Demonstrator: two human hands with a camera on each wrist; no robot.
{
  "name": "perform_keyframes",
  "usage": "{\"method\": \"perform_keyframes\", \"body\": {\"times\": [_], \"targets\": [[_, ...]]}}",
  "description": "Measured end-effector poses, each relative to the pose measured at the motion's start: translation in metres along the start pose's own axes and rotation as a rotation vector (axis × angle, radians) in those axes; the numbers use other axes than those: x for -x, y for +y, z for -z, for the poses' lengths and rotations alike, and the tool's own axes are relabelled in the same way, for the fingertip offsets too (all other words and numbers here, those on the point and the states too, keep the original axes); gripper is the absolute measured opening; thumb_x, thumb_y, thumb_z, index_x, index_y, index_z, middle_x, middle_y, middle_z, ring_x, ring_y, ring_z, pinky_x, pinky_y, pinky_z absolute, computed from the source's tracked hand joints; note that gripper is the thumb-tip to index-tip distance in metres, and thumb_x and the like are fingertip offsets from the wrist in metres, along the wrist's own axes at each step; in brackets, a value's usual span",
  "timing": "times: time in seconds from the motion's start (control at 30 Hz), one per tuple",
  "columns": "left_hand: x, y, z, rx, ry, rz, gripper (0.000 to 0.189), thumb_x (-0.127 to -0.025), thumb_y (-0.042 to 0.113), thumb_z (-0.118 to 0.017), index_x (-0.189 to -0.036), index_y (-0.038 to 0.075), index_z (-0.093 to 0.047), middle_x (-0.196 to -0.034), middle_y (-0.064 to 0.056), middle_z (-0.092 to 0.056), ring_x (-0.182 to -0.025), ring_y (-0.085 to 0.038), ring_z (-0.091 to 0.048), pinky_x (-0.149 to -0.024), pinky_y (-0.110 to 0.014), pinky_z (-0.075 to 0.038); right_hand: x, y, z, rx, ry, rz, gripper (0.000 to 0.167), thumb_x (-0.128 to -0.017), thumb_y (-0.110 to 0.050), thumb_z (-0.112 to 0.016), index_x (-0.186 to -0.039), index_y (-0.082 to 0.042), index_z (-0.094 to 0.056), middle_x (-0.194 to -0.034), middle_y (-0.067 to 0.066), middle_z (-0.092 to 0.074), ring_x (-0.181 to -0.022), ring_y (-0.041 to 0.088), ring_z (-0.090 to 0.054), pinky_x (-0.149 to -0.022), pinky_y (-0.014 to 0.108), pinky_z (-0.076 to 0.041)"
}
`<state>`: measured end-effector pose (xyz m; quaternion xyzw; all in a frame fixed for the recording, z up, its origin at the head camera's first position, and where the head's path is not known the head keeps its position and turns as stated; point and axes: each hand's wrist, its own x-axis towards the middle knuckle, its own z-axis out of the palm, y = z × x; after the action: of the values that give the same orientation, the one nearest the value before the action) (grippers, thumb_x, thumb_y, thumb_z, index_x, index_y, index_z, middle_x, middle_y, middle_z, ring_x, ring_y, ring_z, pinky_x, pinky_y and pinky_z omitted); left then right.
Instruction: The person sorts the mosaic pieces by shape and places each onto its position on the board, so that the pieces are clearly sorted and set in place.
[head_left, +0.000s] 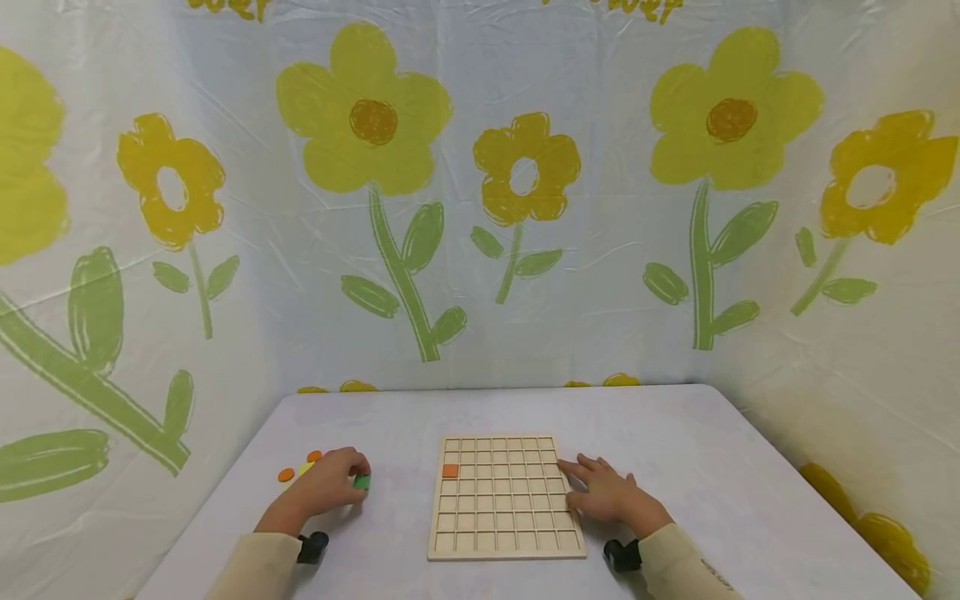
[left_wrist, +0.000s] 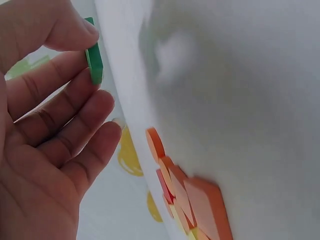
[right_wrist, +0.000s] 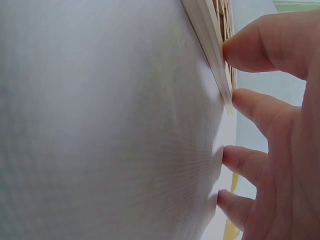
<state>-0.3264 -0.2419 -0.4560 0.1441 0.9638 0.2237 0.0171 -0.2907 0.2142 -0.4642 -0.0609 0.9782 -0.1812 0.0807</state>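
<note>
My left hand (head_left: 330,483) pinches a flat green tile (left_wrist: 94,52) between thumb and fingers, above the table at the left. In the head view part of that green tile (head_left: 362,482) shows below the fingers. A wooden grid board (head_left: 506,557) lies in the middle of the table, with one orange square tile (head_left: 450,471) in its leftmost column. My right hand (head_left: 611,493) rests at the board's right edge, fingers spread. In the right wrist view its thumb (right_wrist: 265,47) and index fingertip touch the wooden rim (right_wrist: 212,45), while other fingertips meet the table.
Loose orange, yellow and red pieces lie beyond and beside my left hand, among them an orange disc (head_left: 286,475) and an orange block (left_wrist: 207,205). The white table (head_left: 405,408) ends at a flower-printed curtain (head_left: 570,333) behind and at both sides.
</note>
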Motion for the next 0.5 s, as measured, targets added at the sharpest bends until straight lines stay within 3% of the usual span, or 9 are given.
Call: {"method": "perform_keyframes", "body": {"times": [0.5], "targets": [[-0.007,0.019,-0.01,0.067,-0.031,0.026,0.02,-0.076,0.015,-0.074,-0.094,0.015,-0.065,-0.09,0.004,-0.06,-0.087,-0.015,-0.053,-0.082,-0.036,-0.052,-0.002,0.003,-0.003,0.007,0.007,-0.007,0.059,-0.088,-0.037,-0.054,-0.145,-0.026,-0.044,-0.153,0.014,-0.037,-0.141,0.049,-0.026,-0.099,0.081,-0.013]]}}
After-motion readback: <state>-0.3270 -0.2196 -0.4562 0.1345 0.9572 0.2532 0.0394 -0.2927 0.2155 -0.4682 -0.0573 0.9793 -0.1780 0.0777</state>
